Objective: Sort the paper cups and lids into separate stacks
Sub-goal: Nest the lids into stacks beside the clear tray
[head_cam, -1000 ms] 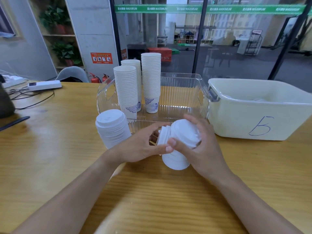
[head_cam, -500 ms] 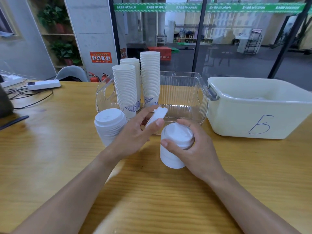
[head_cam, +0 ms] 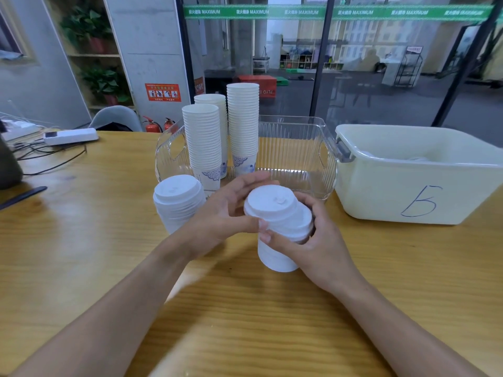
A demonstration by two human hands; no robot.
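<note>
My right hand grips a stack of white lids whose bottom rests on the wooden table. My left hand pinches the top lid, which sits tilted and shifted left on that stack. A second stack of lids stands on the table just left of my left hand. Three tall stacks of white paper cups stand in the left part of a clear plastic bin.
A cream tub marked with a blue "5" sits at the right, touching the clear bin. At far left lie a white power strip, cables and a dark object. The wooden table stretches in front of me.
Half a second ago my left hand held one lid up, apart from the stack. It is now back at the stack's top, pinching a tilted lid. My right hand barely moved.
</note>
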